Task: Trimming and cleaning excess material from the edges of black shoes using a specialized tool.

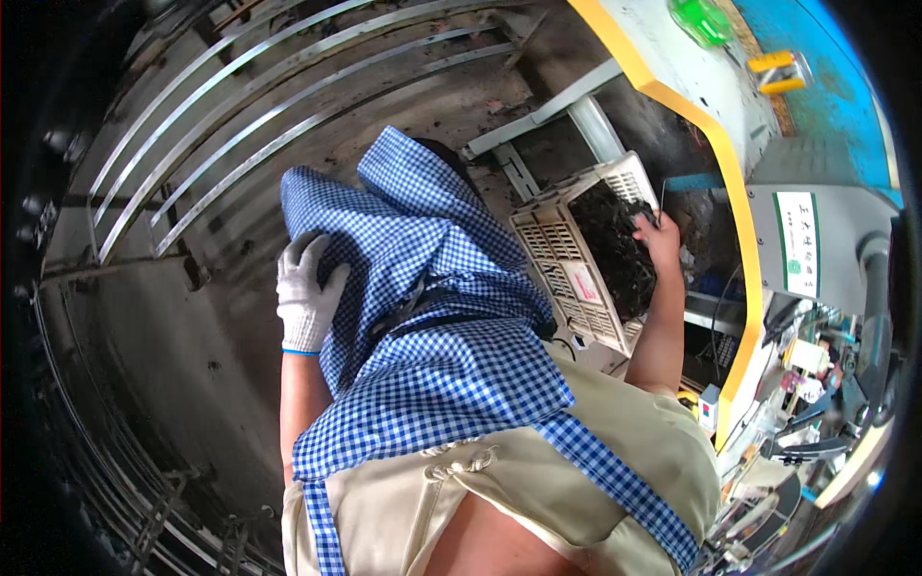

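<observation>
My left hand (308, 284), in a white knitted glove, rests on the blue-and-white checked apron (423, 379) over my leg. Its fingers lie spread and hold nothing. Reaching to the right, my bare right hand (658, 236) is at the far rim of a cream plastic crate (549, 257) with slotted walls. The fingers of that hand are closed on a thin, dark, pointed piece (663, 197) whose kind I cannot make out. Many dark, shiny small pieces (615, 252) fill the crate, which looks tilted. A pale label (582, 282) marks its side.
Beyond the crate runs a yellow-edged worktable (744, 288) with a grey machine (816, 230). A green container (703, 21) and a yellow cylinder (779, 72) are on top. Metal rack bars (279, 72) stretch across the upper left; a pale metal frame (547, 120) stands behind the crate.
</observation>
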